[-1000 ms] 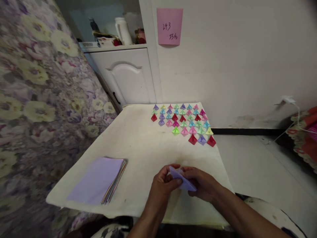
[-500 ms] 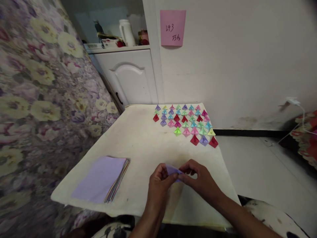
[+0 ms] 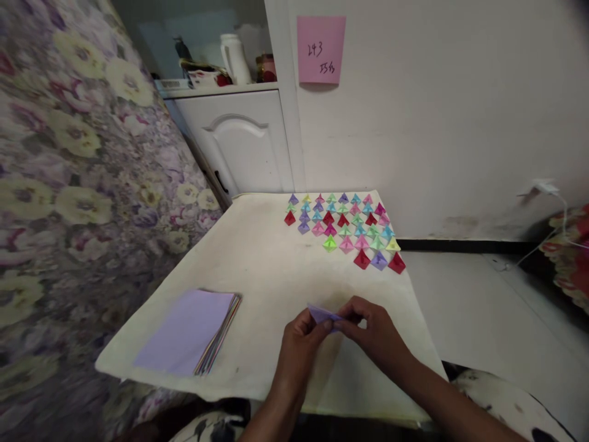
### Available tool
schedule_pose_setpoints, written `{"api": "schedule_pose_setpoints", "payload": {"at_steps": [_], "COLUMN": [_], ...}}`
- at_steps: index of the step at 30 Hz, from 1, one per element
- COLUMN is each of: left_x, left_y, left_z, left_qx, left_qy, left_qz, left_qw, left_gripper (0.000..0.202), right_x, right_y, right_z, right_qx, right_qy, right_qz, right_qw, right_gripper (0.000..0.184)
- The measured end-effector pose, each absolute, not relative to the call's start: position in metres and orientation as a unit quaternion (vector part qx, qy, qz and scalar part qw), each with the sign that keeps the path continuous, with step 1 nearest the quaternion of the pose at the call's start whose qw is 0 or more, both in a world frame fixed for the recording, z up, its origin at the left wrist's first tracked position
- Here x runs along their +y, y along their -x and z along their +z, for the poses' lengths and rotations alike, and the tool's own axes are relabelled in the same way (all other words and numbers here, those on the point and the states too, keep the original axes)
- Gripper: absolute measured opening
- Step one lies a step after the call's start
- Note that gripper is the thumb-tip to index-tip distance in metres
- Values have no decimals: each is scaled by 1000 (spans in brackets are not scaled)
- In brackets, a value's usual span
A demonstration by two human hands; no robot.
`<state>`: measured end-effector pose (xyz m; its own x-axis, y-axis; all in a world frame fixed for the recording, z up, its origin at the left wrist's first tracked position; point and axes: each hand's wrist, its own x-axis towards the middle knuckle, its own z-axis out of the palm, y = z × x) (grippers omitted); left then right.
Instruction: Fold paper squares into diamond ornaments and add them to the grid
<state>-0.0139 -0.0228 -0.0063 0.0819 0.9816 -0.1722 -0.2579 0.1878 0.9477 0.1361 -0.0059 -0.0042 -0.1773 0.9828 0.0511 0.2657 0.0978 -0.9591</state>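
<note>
A small folded piece of purple paper [image 3: 321,314] is held up between my two hands, over the near part of the table. My left hand [image 3: 301,341] pinches its lower left side with the thumb in front. On the right edge, my right hand [image 3: 368,325] grips the same paper between thumb and fingers. Part of the paper is hidden behind my fingertips. Further back on the table stand rows of small folded paper pieces [image 3: 346,244] in several colours. To the left lies a stack of paper sheets [image 3: 184,334], purple on top.
The table [image 3: 267,270] has a cream cover and reaches the wall. Behind it stand a white cabinet [image 3: 239,144] and a shelf with a white jug [image 3: 235,58]. A pink note [image 3: 321,49] hangs on the wall. A floral curtain [image 3: 87,202] borders the left side.
The purple paper has tilted, so less of its face shows. Both hands have shifted slightly to the right, still pinching it. The rows and the stack are as before.
</note>
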Motion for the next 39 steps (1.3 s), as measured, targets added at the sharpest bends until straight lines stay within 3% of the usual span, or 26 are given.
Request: {"api": "schedule_pose_setpoints", "payload": {"at_steps": [7,17,30,39], "left_x": [-25,-26,-29,-32], "left_y": [10,9,5,-1], "left_z": [-8,-15,-16,-16], "left_qx": [468,501,493,496], "left_qy": [-430,-466,-468,-463], "left_qz": [491,463,437,418], "left_qw": [596,563,589,604], "left_gripper": [13,14,21,14], "right_x": [-9,-9,-10,-11], "right_y": [-134,-134,-132,-132], "right_z": [-2,-3,-2,-5], "right_qx": [-644,-611,-639,-661], "right_qy": [476,502,484,509], "right_qz": [400,451,429,383], "right_qw": [446,415,417,397], "right_gripper": [11,6,9,10]}}
